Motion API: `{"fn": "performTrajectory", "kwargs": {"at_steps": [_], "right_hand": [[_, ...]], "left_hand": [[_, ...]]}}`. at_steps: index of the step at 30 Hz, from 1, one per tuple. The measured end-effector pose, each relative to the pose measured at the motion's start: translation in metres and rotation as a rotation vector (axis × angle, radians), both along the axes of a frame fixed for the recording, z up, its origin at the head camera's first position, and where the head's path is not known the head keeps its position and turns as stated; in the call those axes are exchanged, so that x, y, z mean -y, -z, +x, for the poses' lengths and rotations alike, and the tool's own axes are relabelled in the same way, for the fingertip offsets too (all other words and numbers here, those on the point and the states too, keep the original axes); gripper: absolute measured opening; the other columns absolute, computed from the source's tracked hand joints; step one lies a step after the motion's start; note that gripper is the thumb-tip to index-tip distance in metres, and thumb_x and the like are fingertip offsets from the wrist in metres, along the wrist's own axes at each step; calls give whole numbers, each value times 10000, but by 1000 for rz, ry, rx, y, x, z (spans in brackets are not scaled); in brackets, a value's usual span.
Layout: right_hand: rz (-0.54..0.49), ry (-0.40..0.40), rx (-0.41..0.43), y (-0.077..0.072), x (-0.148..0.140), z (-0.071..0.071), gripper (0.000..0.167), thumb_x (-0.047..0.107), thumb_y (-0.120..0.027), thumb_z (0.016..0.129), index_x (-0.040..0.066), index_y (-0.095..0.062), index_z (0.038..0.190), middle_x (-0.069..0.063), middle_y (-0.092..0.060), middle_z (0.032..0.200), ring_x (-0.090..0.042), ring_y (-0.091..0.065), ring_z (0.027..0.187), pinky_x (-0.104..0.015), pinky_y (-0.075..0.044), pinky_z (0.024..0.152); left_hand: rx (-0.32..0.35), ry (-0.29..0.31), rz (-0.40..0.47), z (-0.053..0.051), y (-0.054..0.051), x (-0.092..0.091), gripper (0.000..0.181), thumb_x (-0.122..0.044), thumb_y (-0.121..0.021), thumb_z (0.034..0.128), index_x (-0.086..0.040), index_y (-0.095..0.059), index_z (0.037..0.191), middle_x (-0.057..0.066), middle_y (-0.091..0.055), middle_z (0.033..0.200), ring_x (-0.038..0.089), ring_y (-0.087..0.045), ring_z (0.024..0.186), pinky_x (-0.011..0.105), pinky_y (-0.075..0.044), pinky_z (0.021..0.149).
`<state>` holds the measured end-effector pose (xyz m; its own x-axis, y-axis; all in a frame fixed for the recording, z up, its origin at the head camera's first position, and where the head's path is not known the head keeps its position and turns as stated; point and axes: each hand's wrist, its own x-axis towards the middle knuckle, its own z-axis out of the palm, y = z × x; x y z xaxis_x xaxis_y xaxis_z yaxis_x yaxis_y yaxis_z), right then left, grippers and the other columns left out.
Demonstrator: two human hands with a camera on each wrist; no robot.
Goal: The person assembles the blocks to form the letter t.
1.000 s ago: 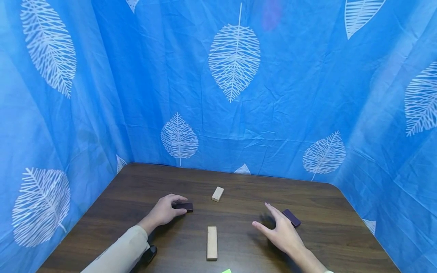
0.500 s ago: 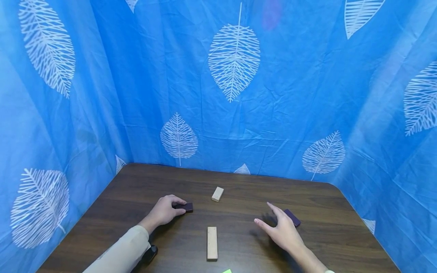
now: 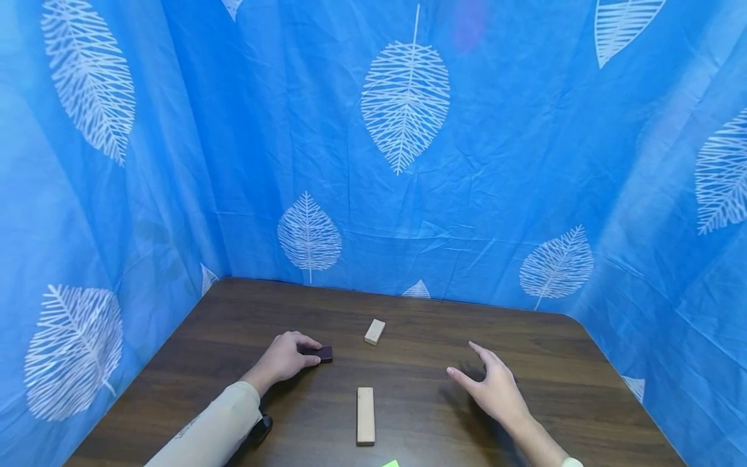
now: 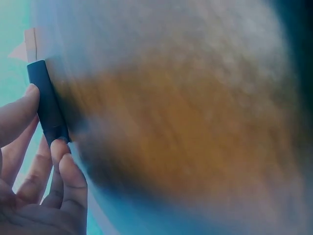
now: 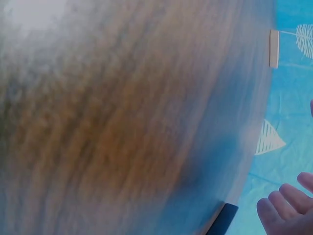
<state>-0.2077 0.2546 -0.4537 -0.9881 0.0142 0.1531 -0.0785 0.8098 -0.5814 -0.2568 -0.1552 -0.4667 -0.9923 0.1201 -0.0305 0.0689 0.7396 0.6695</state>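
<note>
At the left of the table, my left hand (image 3: 284, 357) grips a dark block (image 3: 324, 354) between thumb and fingers. The left wrist view shows this dark block (image 4: 48, 100) with the thumb on one side and fingertips at its lower end. On the right, my right hand (image 3: 497, 392) hovers over the table with thumb and fingers spread, holding nothing. It hides most of a second dark block; in the right wrist view that block (image 5: 223, 219) lies beside the fingers (image 5: 283, 203), apart from them.
A short pale wooden block (image 3: 375, 331) lies towards the back of the brown table (image 3: 432, 324). A longer pale block (image 3: 365, 416) lies nearer the front, with a green corner (image 3: 391, 464) below it. A black object (image 3: 264, 427) is beside the left sleeve. Blue curtains surround the table.
My right hand has shifted slightly to the right and now covers most of the second dark block. The left hand keeps its grip in nearly the same place.
</note>
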Motion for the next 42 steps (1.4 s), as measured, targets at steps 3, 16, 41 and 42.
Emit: {"fn": "performTrajectory", "kwargs": {"at_steps": [3,16,41,42], "right_hand": [[4,2,3,0,-5,-1,871,545,-731,881,-11,-439,1485,-299,-452,1460,-491,-461,1296,-631,-410,1000],[64,-7,-13,-5,-26,-1,890,516,-770,857,-66,-452,1449,-347,-462,1413,-548,-420,1290,-663,-381,1005],[117,60,57,-4,-62,-11,788,338,-915,727,-119,-583,1276,-330,-592,1179,-437,-598,1014,-565,-482,825],[118,62,59,-3,-63,-11,783,335,-917,725,-119,-586,1270,-334,-591,1175,-437,-607,1001,-561,-487,817]], "left_hand": [[6,-2,2,0,0,-1,206,-183,-790,889,-197,-784,1094,154,-631,1244,383,-552,1162,606,-434,971],[22,-4,13,-2,-2,-1,203,-187,-794,886,-193,-783,1089,141,-640,1232,382,-544,1174,619,-412,992],[29,-9,11,-1,1,2,186,-205,-793,888,-214,-795,1074,143,-634,1239,388,-529,1195,622,-401,1001],[29,-8,10,-1,1,2,187,-205,-794,887,-215,-795,1074,141,-634,1238,387,-529,1193,622,-401,1000]]}}
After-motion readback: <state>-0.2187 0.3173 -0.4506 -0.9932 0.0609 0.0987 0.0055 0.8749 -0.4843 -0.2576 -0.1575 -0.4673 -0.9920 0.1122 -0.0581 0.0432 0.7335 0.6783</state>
